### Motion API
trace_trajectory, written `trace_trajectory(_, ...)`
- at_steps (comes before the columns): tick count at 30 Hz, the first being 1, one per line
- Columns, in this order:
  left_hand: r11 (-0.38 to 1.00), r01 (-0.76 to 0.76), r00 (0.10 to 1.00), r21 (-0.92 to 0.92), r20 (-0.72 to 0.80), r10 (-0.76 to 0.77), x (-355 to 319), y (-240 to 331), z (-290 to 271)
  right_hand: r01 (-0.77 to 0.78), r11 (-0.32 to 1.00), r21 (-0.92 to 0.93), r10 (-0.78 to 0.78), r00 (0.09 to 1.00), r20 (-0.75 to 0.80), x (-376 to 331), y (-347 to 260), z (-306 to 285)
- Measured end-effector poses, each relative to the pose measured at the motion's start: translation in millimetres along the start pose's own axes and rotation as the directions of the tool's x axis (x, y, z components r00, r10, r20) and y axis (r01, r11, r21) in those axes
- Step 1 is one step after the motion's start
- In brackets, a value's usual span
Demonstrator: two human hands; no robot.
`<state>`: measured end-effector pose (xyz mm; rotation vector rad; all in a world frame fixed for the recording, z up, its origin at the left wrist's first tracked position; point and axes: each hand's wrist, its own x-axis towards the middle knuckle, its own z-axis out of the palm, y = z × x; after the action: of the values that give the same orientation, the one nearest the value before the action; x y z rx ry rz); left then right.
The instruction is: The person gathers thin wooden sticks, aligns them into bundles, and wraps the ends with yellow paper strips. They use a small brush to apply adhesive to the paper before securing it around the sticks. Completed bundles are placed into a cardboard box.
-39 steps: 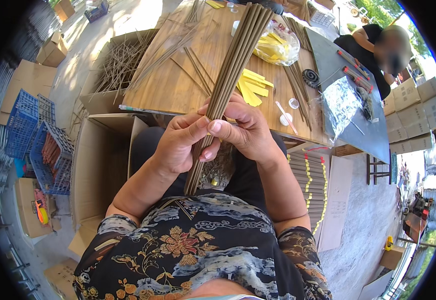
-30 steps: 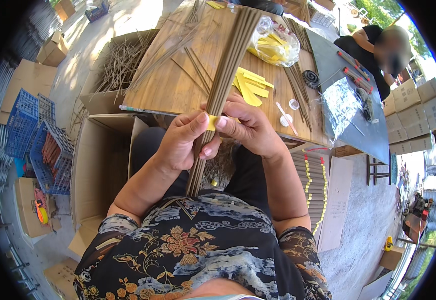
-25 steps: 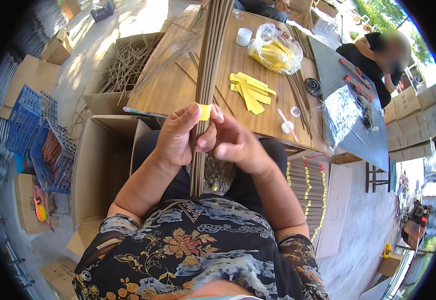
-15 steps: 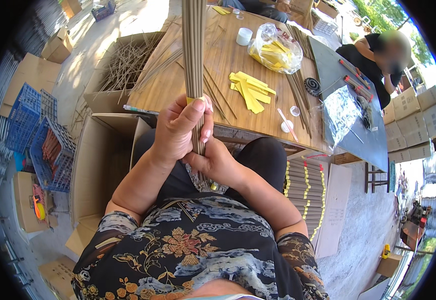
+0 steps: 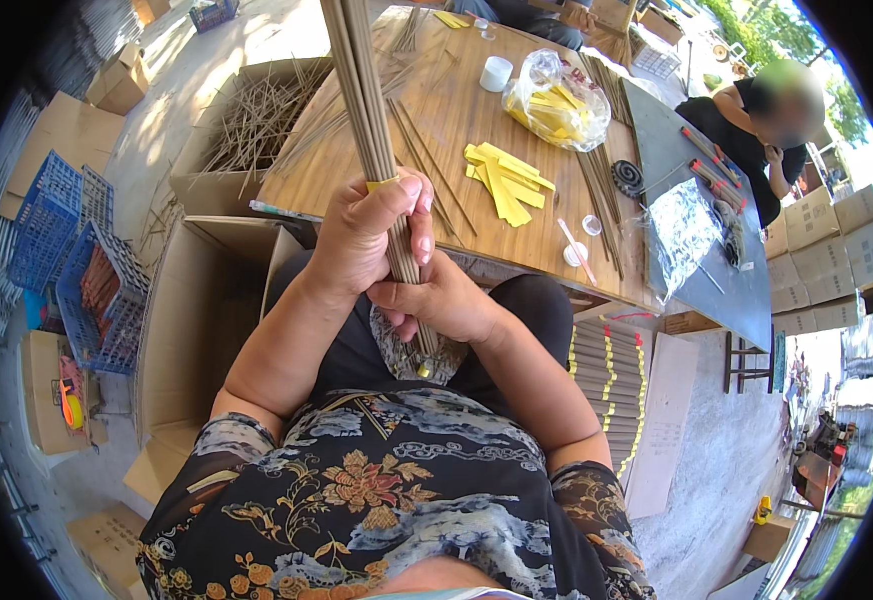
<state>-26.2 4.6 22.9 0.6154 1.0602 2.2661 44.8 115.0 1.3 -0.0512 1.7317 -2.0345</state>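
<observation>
A bundle of thin brown incense sticks [image 5: 359, 105] rises from my lap, its top leaning left over the table edge. My left hand [image 5: 357, 232] is wrapped round it, thumb pressing by a yellow paper band [image 5: 384, 183] on the bundle. Lower down, my right hand [image 5: 442, 300] grips the same bundle, fingers curled about its lower part. The lower end shows between my knees, with a second yellow band [image 5: 424, 370] near its tip. On the wooden table [image 5: 547, 225] ahead lie loose yellow paper strips [image 5: 507, 185] and a few single sticks [image 5: 437, 165].
A carton [image 5: 207, 320] stands beside my left leg; behind it, another box [image 5: 192, 195] holds loose sticks. Right of my knee lie banded bundles [image 5: 597, 390]. A bag of yellow strips [image 5: 557, 105] and a small dish with a brush [image 5: 577, 254] sit on the table. A person [image 5: 747, 125] sits far right.
The bundle's top has tilted to the left, and its lower end shows more between my knees. Both hands keep their hold.
</observation>
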Motion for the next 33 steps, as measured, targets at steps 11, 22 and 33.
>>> trace_trajectory(11, 0.935, -0.065, 0.961, 0.349, -0.231, 0.153, 5, -21, -5, 0.107, 0.791, -0.602, -0.455, 0.760, -0.463, 31, 40, 7)
trace_trajectory(22, 0.937, 0.026, 0.945, 0.349, -0.315, 0.092, 1, -30, 5, 0.128, 0.777, -0.616, -0.486, 0.743, -0.460, 29, 47, 3)
trace_trajectory(33, 0.927, -0.276, 0.874, 0.254, -0.335, 0.352, 31, -5, -10, -0.015, 0.562, -0.827, -0.673, 0.573, -0.468, 41, 63, -12)
